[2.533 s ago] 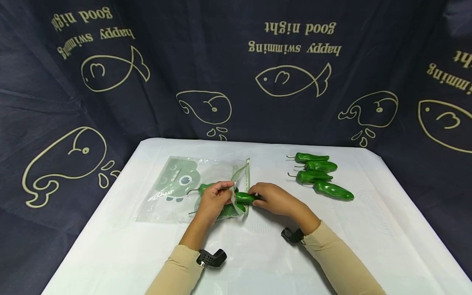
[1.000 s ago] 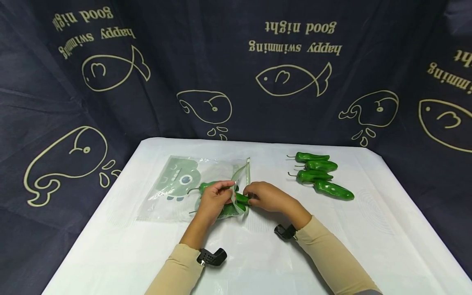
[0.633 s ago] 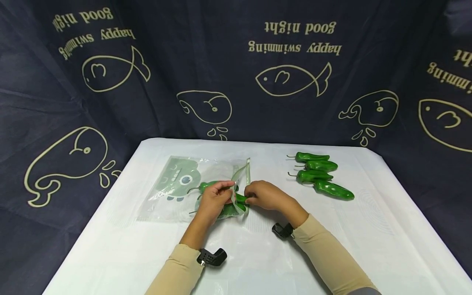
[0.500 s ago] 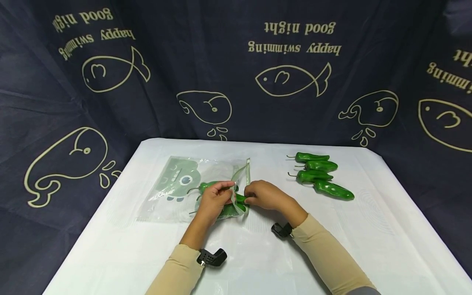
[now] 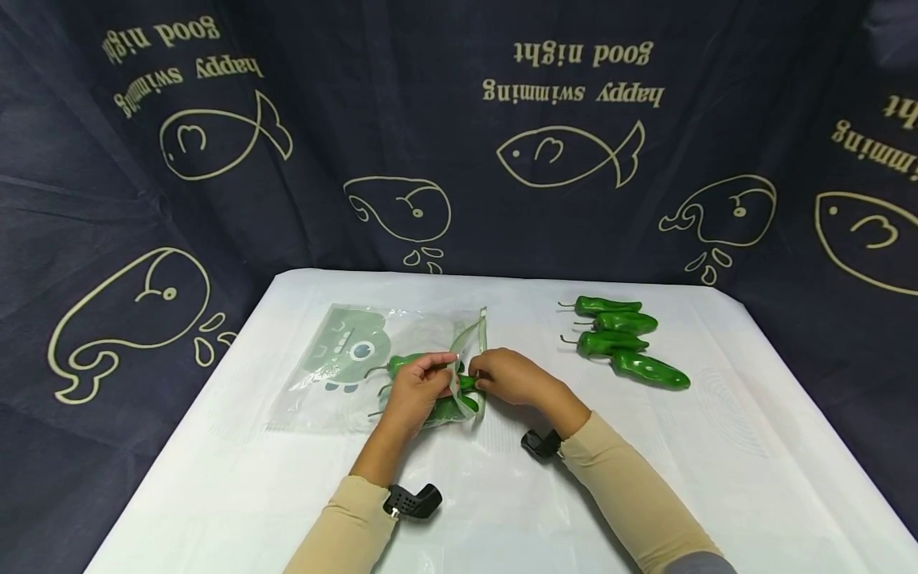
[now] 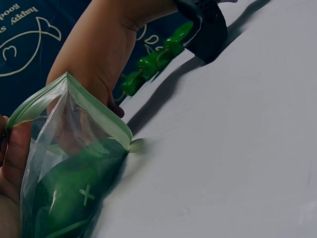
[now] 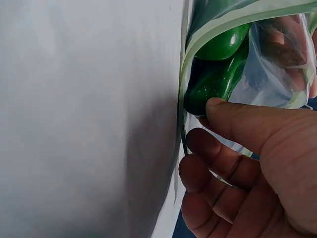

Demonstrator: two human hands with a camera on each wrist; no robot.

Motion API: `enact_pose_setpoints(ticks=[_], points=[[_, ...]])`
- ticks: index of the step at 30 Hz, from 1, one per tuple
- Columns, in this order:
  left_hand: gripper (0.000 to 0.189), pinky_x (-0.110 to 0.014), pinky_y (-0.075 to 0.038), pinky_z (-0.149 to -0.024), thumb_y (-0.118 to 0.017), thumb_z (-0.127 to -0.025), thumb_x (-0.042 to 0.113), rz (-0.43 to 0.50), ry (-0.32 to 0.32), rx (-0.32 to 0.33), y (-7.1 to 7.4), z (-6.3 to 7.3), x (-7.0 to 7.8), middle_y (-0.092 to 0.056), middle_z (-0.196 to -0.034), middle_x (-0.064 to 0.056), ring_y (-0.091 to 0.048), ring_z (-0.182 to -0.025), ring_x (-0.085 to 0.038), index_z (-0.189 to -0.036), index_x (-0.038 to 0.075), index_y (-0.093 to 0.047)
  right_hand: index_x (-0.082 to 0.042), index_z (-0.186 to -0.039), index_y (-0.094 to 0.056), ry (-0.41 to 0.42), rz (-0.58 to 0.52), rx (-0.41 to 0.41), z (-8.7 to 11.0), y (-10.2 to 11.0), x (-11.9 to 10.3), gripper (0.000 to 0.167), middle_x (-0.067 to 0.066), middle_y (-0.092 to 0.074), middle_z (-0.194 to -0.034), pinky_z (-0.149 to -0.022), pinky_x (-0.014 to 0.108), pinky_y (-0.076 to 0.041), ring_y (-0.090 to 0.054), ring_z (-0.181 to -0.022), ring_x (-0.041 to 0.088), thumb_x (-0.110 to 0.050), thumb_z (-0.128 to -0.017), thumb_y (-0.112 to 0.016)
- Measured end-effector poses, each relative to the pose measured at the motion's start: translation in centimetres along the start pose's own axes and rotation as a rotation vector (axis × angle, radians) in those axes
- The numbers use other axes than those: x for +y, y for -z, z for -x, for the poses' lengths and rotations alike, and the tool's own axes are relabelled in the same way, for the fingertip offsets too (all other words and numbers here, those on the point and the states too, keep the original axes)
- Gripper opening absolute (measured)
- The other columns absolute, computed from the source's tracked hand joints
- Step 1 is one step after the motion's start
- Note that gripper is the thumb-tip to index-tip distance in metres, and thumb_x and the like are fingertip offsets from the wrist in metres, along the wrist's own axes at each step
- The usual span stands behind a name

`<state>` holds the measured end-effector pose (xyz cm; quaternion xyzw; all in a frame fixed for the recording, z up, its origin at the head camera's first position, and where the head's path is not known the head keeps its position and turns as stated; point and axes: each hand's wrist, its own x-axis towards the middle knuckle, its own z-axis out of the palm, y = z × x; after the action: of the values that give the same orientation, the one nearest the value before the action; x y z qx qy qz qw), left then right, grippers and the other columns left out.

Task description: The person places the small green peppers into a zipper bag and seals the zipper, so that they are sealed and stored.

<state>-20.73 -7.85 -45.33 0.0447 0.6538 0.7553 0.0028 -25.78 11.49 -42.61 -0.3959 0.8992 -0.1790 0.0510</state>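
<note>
A clear zip bag with a green monster print lies on its side, its mouth to the right. Several green peppers show inside it. At the upper lip of the mouth, my left hand pinches the plastic and keeps the bag spread. My right hand is at the opening, gripping the blunt end of a green pepper that lies mostly within the bag. In the right wrist view the thumb presses on that end, with the other fingers curled below. The left wrist view shows the green zip strip standing apart in a peak.
Several more green peppers lie in a loose group at the back right of the white table. A dark curtain with fish and whale drawings hangs behind the table. Black wrist cameras sit on both forearms.
My right hand has moved left to the bag's mouth, and the pepper has slid deeper into the bag. My left hand has stayed in place on the lip.
</note>
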Motion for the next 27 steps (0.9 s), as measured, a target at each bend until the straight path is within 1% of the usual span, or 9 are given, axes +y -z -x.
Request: enact_pose_setpoints(ticks=[4,8,11,17,24,27], points=[[0.026,-0.023,-0.056,-0.066,-0.06,-0.093,-0.004,-0.011,-0.007,-0.001,0.0,0.0,0.0,-0.065,-0.091,-0.01,-0.061,-0.076,-0.011,-0.117,-0.012,-0.064,-0.012,-0.095,-0.069,-0.003,-0.003,-0.003,-0.3,-0.1,0.0,0.005,-0.004,-0.063,-0.085,-0.072,0.033,-0.047,-0.055,-0.077,0.012,-0.008,-0.092,-0.07],[0.027,-0.023,-0.056,-0.066,-0.059,-0.093,-0.005,-0.015,-0.018,-0.004,0.0,0.1,0.0,-0.065,-0.087,-0.007,-0.062,-0.075,-0.011,-0.118,-0.013,-0.063,-0.011,-0.094,-0.07,-0.006,-0.005,-0.007,-0.4,-0.1,0.0,0.004,-0.004,-0.064,-0.086,-0.072,0.033,-0.047,-0.055,-0.077,0.012,-0.008,-0.092,-0.07],[0.027,-0.023,-0.056,-0.066,-0.059,-0.093,-0.005,-0.008,-0.015,-0.008,0.0,0.0,0.0,-0.065,-0.087,-0.008,-0.063,-0.075,-0.01,-0.118,-0.014,-0.062,-0.011,-0.091,-0.07,-0.011,-0.001,-0.011,-0.5,-0.1,0.0,0.002,-0.004,-0.064,-0.084,-0.07,0.033,-0.046,-0.054,-0.074,0.012,-0.01,-0.093,-0.07],[0.027,-0.023,-0.056,-0.066,-0.06,-0.094,-0.005,0.007,-0.002,-0.007,0.1,-0.1,-0.1,-0.065,-0.085,-0.006,-0.063,-0.075,-0.011,-0.119,-0.012,-0.063,-0.014,-0.081,-0.065,-0.032,-0.002,-0.021,-0.9,-0.1,-0.1,0.014,-0.007,-0.058,-0.075,-0.064,0.031,-0.042,-0.049,-0.067,0.011,-0.015,-0.093,-0.07],[0.028,-0.024,-0.056,-0.067,-0.06,-0.094,-0.004,0.014,0.012,-0.005,0.1,-0.1,-0.1,-0.064,-0.083,-0.004,-0.062,-0.075,-0.011,-0.121,-0.013,-0.062,-0.016,-0.078,-0.062,-0.056,-0.009,-0.035,-1.3,-0.1,-0.4,0.018,-0.008,-0.055,-0.071,-0.061,0.029,-0.04,-0.047,-0.064,0.01,-0.017,-0.094,-0.07],[0.027,-0.023,-0.056,-0.066,-0.059,-0.094,-0.005,0.008,0.007,-0.008,0.2,-0.1,-0.1,-0.064,-0.082,-0.005,-0.062,-0.074,-0.011,-0.119,-0.013,-0.063,-0.016,-0.076,-0.06,-0.06,-0.022,-0.032,-1.5,-0.1,-0.4,0.02,-0.008,-0.053,-0.069,-0.059,0.028,-0.038,-0.046,-0.062,0.01,-0.017,-0.094,-0.069]])
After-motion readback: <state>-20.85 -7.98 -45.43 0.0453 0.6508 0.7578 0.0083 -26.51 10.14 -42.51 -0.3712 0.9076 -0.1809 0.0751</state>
